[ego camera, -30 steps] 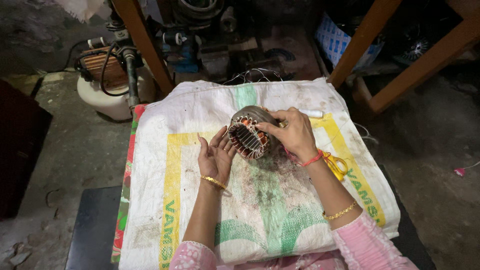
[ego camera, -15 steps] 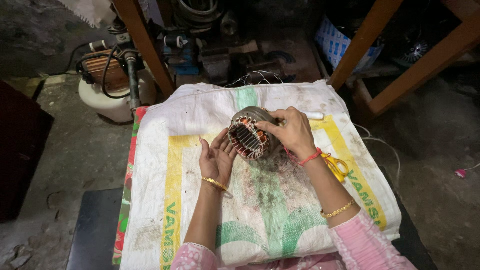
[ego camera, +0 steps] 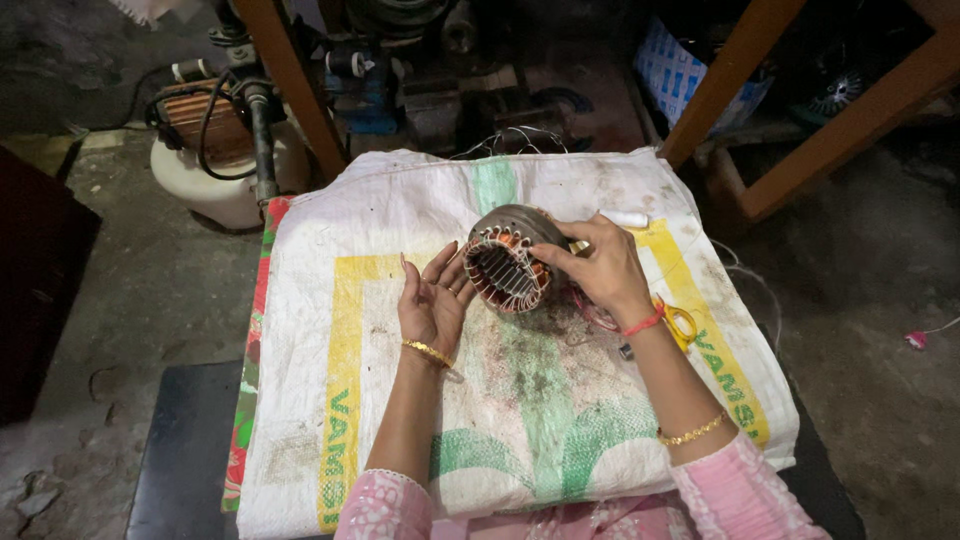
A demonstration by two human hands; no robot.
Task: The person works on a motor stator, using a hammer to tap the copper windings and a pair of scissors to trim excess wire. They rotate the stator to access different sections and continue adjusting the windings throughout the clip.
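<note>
Dim, stained concrete floor (ego camera: 150, 290); slanting wooden frame legs (ego camera: 730, 75); black bench (ego camera: 185, 455) under woven sack (ego camera: 400, 215)

You get soft, even light from above and a little in front, brightest on the white woven sack (ego camera: 420, 215) in the middle of the view. Shadows there are faint and short: a thin one under your left hand (ego camera: 432, 298), another beneath your right hand (ego camera: 600, 268). No glare anywhere (the sack's surface is matte and stained). Toward the top edge the light drops off sharply, and the clutter between the wooden legs (ego camera: 292, 85) sinks into murk. The corners darken too. Straight lines bow slightly at the rim, a wide-lens effect. Focus is crisp at the centre, softer outward; no motion blur.
</note>
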